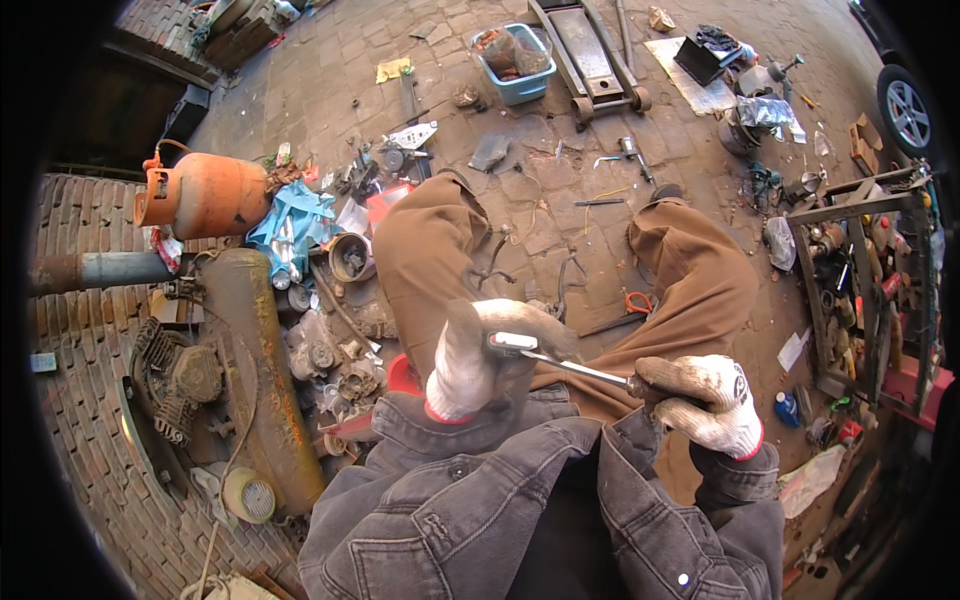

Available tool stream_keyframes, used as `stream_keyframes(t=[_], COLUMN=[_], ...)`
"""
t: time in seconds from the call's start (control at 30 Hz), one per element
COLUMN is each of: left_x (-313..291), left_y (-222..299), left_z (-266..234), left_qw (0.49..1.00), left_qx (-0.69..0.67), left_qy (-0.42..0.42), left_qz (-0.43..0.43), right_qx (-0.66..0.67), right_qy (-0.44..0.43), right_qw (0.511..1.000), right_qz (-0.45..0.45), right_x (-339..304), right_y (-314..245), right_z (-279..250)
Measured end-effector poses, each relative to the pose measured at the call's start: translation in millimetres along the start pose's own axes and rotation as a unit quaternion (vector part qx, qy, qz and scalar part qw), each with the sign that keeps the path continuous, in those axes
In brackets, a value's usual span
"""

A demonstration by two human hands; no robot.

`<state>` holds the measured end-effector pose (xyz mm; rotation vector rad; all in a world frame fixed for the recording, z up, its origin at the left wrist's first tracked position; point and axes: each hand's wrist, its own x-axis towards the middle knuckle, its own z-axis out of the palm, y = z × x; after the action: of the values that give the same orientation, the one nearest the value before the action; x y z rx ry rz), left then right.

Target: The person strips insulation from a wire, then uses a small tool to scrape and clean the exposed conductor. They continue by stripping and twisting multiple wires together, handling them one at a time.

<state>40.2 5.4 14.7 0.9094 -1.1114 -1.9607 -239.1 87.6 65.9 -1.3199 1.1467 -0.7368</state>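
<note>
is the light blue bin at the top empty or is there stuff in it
Not empty: clear bags or containers of reddish-brown material sit inside the light blue bin. I can't tell what the material is.

room opens forward between trouser legs [422, 250] over bent rods [491, 268], but a rusty tank [262, 360] blocks leftward.

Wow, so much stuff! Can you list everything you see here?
slim metal tool: one, silver, between the gloves
gas cylinder: one, orange, left
rusty tank: one, brown, left
blue cloth-like sheet: one, beside the cylinder
basket: one, light blue, top middle
floor jack: one, grey, right of the basket
car wheel: one, silver and black, far right
metal frame: one, dark, right
loose parts: too many to count, mixed, all around
jacket: one, dark grey, bottom
legs: two, brown trousers, middle
left grip: one, whitish glove, tool's left end
right grip: one, dirty white glove, tool's right end
</note>
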Motion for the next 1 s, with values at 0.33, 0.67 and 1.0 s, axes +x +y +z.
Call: stream_keyframes(t=[0.33,0.67,1.0], left_x=[-4,-4,18], left_y=[10,-4,-51], left_z=[4,13,-6], left_qw=[0.996,0.966,0.909], left_qx=[0.082,0.154,0.113], left_qy=[-0.005,0.184,0.386], left_qz=[0.039,0.096,0.11], right_qx=[-0.205,-0.39,-0.412], right_qy=[-0.059,0.022,0.094], right_qw=[0.977,0.917,0.897], right_qz=[-0.024,-0.074,-0.133], right_x=[4,-6,8], right_y=[-22,-18,12], right_z=[-13,16,59])
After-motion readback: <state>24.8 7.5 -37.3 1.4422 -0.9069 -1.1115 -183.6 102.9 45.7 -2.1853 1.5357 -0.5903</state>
